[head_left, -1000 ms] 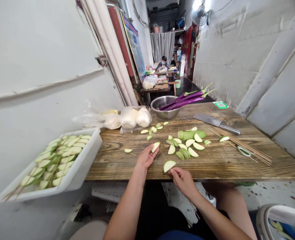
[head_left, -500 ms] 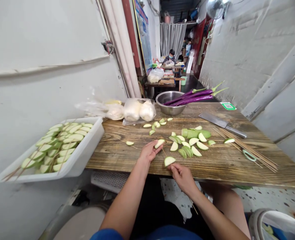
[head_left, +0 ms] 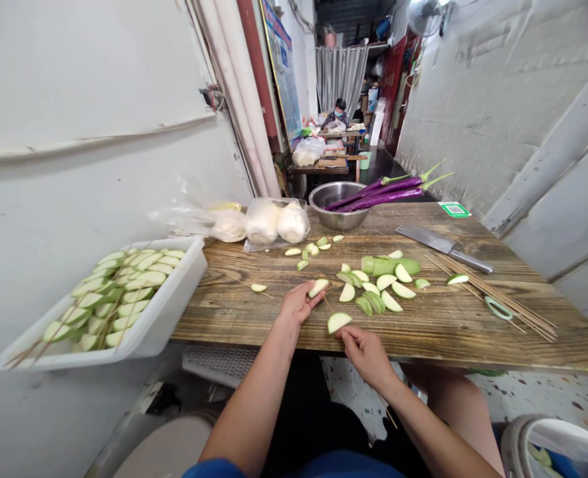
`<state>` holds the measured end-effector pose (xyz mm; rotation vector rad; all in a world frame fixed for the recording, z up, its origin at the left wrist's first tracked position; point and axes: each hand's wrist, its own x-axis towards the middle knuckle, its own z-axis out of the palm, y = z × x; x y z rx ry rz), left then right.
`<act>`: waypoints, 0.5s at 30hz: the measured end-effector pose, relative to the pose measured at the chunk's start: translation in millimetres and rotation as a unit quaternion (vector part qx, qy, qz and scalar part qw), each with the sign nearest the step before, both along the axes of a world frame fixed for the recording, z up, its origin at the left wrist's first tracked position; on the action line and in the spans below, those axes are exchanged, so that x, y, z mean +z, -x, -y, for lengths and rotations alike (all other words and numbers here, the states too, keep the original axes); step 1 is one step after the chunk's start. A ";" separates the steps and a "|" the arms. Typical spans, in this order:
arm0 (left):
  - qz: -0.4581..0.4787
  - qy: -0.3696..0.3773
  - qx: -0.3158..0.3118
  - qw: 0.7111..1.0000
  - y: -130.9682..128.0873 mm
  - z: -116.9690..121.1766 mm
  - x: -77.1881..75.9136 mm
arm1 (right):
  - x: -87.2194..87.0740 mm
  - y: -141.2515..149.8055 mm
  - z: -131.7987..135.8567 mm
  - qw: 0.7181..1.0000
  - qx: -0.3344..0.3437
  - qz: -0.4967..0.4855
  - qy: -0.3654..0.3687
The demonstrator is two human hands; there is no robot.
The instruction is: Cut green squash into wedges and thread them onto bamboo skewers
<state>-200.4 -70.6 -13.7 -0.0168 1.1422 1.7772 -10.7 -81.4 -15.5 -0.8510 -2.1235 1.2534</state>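
My left hand (head_left: 299,302) is closed around a half-moon slice of pale vegetable with green skin (head_left: 318,287), just above the wooden table. To its right, my right hand (head_left: 366,352) pinches a thin wooden skewer (head_left: 328,304). One half-moon slice (head_left: 339,322) is threaded on that skewer close to my right fingertips, and the skewer's upper end points toward the slice in my left hand. Several loose half-moon slices (head_left: 391,302) lie beyond my right hand, around an uncut piece of the green vegetable (head_left: 388,266). A lone skewer with one slice (head_left: 258,288) rests left of my left hand.
A white tray (head_left: 161,332) of skewered slices stands at the left. Toward the back are bagged white vegetables (head_left: 277,222) and a steel bowl (head_left: 341,219) with purple eggplants (head_left: 388,194). A cleaver (head_left: 443,247), bare skewers (head_left: 507,302) and a peeler (head_left: 497,309) lie right.
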 end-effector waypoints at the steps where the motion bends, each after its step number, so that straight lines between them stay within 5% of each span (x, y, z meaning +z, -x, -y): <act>1: 0.001 0.000 -0.001 1.000 0.2 0.0 -0.3 | 0.9 0.0 0.0 1.000 0.000 -0.001 -0.001; 15: -0.024 0.000 -0.001 1.000 -2.5 1.0 0.8 | 3.9 1.4 -1.2 1.000 0.004 0.001 0.001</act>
